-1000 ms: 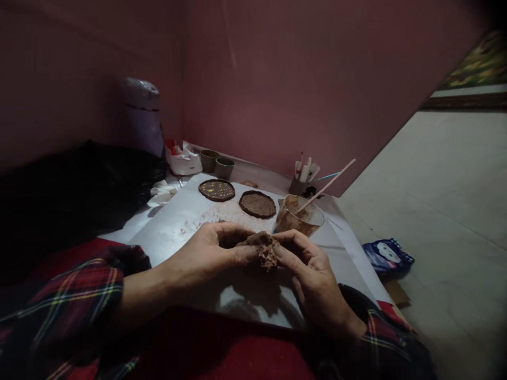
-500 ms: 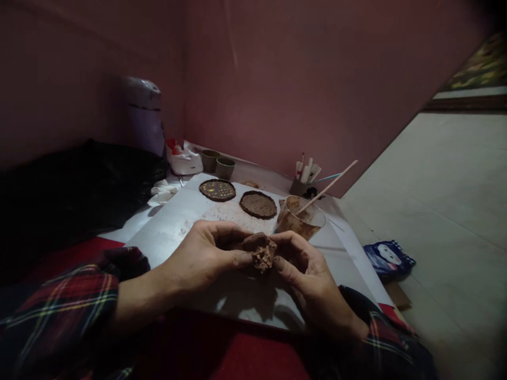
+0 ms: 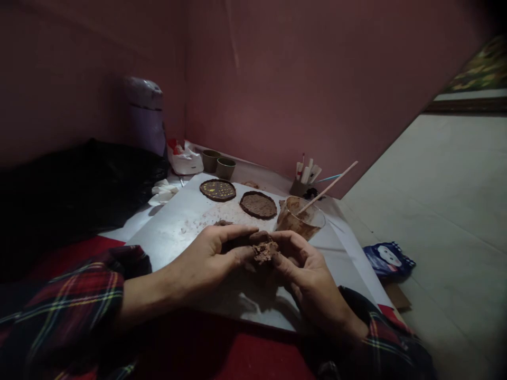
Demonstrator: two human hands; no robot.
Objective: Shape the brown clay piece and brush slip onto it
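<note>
Between both hands I hold a crumbly brown lump (image 3: 264, 251), rough like clay or dough, above the near part of the white board. My left hand (image 3: 216, 250) pinches it from the left with thumb and fingers. From the other side my right hand (image 3: 307, 269) grips it, the thumb pressed against its edge. Brown smears mark the fingertips. Beyond the hands lie two flat brown discs with raised rims: a plain one (image 3: 258, 205) and one dotted with yellow bits (image 3: 217, 190). A smeared clear cup (image 3: 299, 228) holding a wooden stick (image 3: 330, 184) stands behind my right hand.
The white board (image 3: 160, 250) carries brown crumbs. Toward the wall stand two small green-grey pots (image 3: 225, 168), a white-and-red packet (image 3: 186, 160) and a holder with pens (image 3: 307, 177). A black bag (image 3: 79, 195) is at left; a blue packet (image 3: 388, 259) lies at right.
My left hand has shifted slightly, with its fingers stretched further over the lump. The lump looks turned and flatter between the fingers. A brown piece behind my left hand now shows.
</note>
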